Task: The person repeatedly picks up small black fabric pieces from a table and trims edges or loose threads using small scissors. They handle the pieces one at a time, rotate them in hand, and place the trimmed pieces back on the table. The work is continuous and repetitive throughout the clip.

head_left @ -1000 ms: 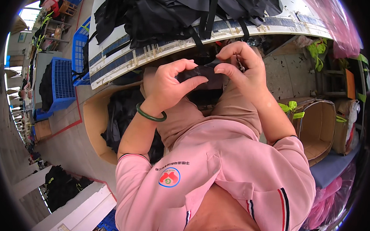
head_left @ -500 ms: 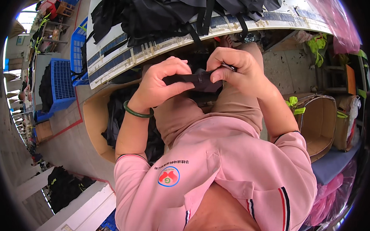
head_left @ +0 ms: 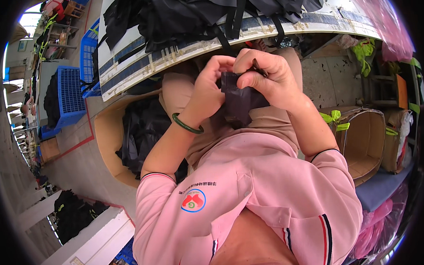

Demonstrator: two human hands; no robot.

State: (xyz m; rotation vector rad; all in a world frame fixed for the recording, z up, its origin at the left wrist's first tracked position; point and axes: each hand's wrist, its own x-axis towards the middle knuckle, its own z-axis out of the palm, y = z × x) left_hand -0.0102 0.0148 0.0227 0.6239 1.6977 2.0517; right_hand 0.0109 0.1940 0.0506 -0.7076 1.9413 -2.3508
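Note:
A black fabric piece (head_left: 238,105) hangs from my hands above my lap, its lower part drooping between my thighs. My left hand (head_left: 210,83) is closed on its left edge, with the fingertips partly hidden behind the cloth. With thumb and forefinger pressed together, my right hand (head_left: 269,77) pinches the upper right of the fabric. A small dark, narrow tool (head_left: 258,68) sticks out of that same hand; its kind is too small to make out. Both hands are close together, just below the table's near edge.
A white table (head_left: 130,78) with taped edges bears a heap of black fabric pieces (head_left: 178,19). On the left, a cardboard box (head_left: 109,150) holds more black cloth, near a blue crate (head_left: 72,97). An open cardboard box (head_left: 363,147) stands at right.
My left hand has moved right, up close to my right hand. The fabric, earlier stretched sideways between the hands, now hangs down. My right hand has barely shifted.

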